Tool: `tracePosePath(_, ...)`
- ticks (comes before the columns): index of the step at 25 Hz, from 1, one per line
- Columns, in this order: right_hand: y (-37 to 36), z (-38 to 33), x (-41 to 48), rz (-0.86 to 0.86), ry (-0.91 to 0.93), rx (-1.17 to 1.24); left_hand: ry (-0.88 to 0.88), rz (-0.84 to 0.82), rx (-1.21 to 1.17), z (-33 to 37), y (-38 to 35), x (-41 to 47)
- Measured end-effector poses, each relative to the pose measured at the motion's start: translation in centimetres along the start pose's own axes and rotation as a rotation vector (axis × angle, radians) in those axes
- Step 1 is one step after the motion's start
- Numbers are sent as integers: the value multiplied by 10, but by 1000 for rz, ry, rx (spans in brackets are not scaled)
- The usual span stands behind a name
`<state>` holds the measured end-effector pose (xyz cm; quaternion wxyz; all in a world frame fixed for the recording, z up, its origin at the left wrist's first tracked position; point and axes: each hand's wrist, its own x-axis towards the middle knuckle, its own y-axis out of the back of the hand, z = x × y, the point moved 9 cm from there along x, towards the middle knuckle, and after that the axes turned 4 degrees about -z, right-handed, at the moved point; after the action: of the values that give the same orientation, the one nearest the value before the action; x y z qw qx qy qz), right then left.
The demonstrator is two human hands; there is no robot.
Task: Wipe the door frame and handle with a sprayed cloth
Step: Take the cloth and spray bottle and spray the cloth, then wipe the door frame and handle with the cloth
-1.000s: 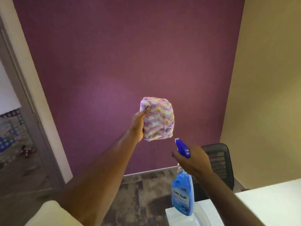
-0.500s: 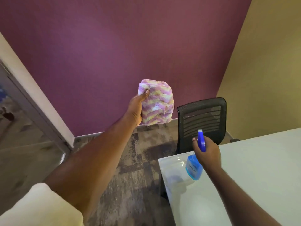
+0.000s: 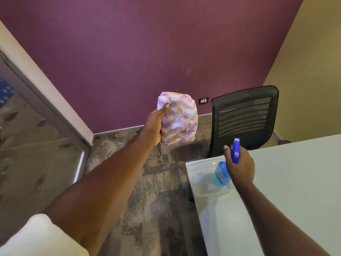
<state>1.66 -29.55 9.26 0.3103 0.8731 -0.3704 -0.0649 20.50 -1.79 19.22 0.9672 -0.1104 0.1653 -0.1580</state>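
Note:
My left hand (image 3: 154, 124) holds a folded cloth (image 3: 180, 120), striped purple, yellow and white, out in front of the purple wall. My right hand (image 3: 239, 166) grips the head of a blue spray bottle (image 3: 222, 174), which stands in a clear tray (image 3: 198, 169) at the near corner of the white table. The bottle's blue trigger head (image 3: 235, 150) sticks up above my fingers. The grey door frame (image 3: 46, 106) with a glass panel runs down the left side. No door handle is in view.
A black mesh office chair (image 3: 243, 119) stands behind the white table (image 3: 295, 182) on the right. A wall socket (image 3: 203, 101) sits low on the purple wall. Mottled grey carpet (image 3: 153, 191) covers the floor between door and table.
My right hand has brought the spray bottle down from mid-air into the tray on the table. The view has tilted downward. My left hand keeps the cloth raised.

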Motion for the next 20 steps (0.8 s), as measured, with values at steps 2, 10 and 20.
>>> tracePosePath(2, -11, 14, -1, -31, -32, -22, 7, 10, 5, -8, 9, 3)
tracePosePath(10, -23, 44, 2, -109, -155, -82, -4, 49, -5, -8, 26, -2)
tracePosePath(20, 20, 19, -8, -11, -166, -241, -97, 2, -30, 53, 6, -25)
